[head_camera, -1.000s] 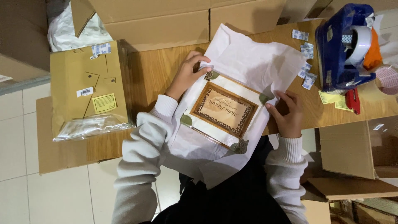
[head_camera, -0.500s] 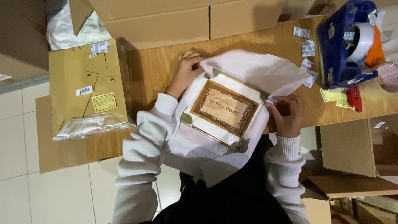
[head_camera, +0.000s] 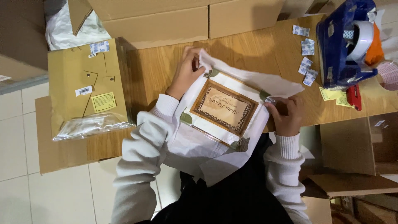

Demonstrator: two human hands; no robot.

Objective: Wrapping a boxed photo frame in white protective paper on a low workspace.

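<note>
I see a flat tan package [head_camera: 85, 85] at the desk's left end, bearing a white barcode label [head_camera: 83, 90], a yellow square label [head_camera: 103, 101] and a pale sticker [head_camera: 99, 47]. Small white-and-blue labels [head_camera: 307, 66] lie scattered near the blue tape dispenser [head_camera: 340, 45], yellow slips [head_camera: 331, 94] just below it. Brown cartons [head_camera: 186, 18] line the far edge.

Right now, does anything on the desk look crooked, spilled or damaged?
Nothing looks damaged or spilled. The framed picture lies askew to the desk edge on white paper, which hangs over the near edge. Small labels lie scattered loosely beside the blue tape dispenser. Left hand and right hand hold the paper's corners.
</note>
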